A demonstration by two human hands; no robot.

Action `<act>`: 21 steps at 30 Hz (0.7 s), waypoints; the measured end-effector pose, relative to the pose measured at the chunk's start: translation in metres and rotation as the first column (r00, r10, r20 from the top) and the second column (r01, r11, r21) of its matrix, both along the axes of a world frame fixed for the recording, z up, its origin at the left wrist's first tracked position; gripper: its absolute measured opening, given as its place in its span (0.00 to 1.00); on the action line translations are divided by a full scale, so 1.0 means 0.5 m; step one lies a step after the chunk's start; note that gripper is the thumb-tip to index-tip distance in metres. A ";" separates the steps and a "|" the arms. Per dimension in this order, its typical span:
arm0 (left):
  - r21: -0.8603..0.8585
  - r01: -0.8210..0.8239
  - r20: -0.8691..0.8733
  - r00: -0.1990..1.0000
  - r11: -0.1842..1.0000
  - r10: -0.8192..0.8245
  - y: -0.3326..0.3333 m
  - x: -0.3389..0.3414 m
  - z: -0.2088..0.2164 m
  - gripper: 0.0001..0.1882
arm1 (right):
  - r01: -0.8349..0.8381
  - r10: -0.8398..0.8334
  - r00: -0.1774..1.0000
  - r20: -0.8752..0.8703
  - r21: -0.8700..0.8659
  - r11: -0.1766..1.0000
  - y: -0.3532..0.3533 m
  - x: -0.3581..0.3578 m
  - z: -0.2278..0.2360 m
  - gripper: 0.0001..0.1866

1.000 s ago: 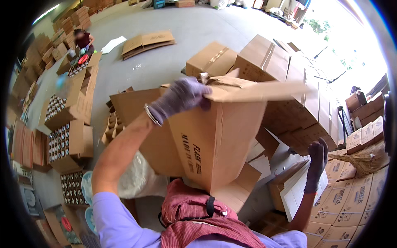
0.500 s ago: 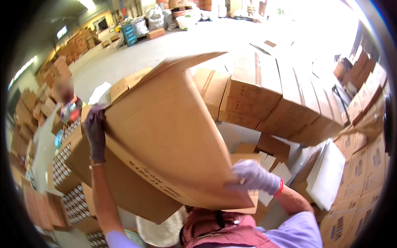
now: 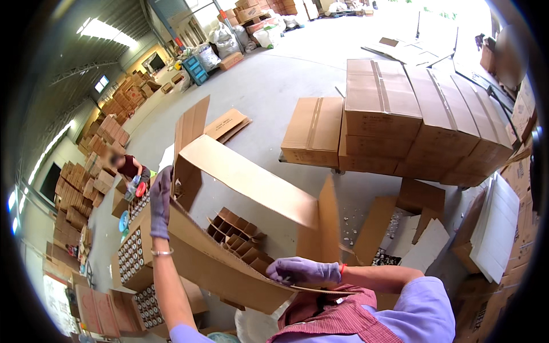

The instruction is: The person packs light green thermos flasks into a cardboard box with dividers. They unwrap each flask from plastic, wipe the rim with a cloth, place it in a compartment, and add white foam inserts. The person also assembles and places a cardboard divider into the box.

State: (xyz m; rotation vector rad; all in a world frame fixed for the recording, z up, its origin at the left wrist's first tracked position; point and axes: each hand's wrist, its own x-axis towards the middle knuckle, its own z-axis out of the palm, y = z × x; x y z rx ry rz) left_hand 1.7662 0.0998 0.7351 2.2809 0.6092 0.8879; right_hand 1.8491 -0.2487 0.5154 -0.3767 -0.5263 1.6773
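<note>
A large brown cardboard box [image 3: 229, 268] stands opened out in front of me, its walls forming a hollow four-sided frame. My left hand [image 3: 161, 203], in a grey-purple glove, grips the box's left corner with its fingers pointing up. Lower down, my right hand [image 3: 303, 270], gloved alike, is closed over the near wall's upper edge; its fingertips are partly hidden. Through the open box I see cardboard dividers [image 3: 234, 234], with slotted cells, lying below. The far wall and a raised flap at the far left corner tilt away from me.
Taped cartons [image 3: 383, 114] are stacked on a low cart ahead right. Boxes of silver-topped cans [image 3: 131, 260] stand at left, near a seated person [image 3: 130, 168]. White sheets [image 3: 494, 228] lean at right. Flattened cardboard [image 3: 227, 123] lies on the floor beyond the box.
The cardboard has gone from a flatter, folded shape to an opened-out frame. My right hand has moved left and down along its near edge; my left hand still holds the left corner.
</note>
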 end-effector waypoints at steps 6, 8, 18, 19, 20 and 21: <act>-0.260 0.011 0.116 0.993 0.966 0.020 -0.001 0.127 0.022 0.17 | 0.288 -0.647 0.030 0.762 0.613 0.736 0.230 0.220 -0.113 0.35; -0.212 -0.023 0.134 0.990 0.977 0.052 -0.028 0.196 0.040 0.17 | 0.619 -0.140 -0.334 0.932 0.329 0.714 0.348 0.335 -0.216 0.57; -0.009 -0.365 0.217 0.908 0.931 0.358 -0.040 0.393 0.111 0.20 | 0.416 0.406 -0.480 0.777 -0.206 0.886 0.608 0.569 -0.492 0.63; 0.002 -0.422 0.234 0.882 0.907 0.409 -0.043 0.381 0.112 0.20 | 0.355 0.312 -0.475 0.822 -0.145 0.923 0.637 0.536 -0.518 0.60; -0.007 -0.401 0.283 0.878 0.916 0.386 -0.045 0.391 0.131 0.19 | 0.352 0.231 -0.481 0.846 -0.055 0.934 0.663 0.560 -0.519 0.56; -0.017 -0.366 0.330 0.876 0.930 0.351 -0.034 0.423 0.132 0.18 | 0.406 0.216 -0.377 0.901 -0.049 0.912 0.694 0.596 -0.536 0.53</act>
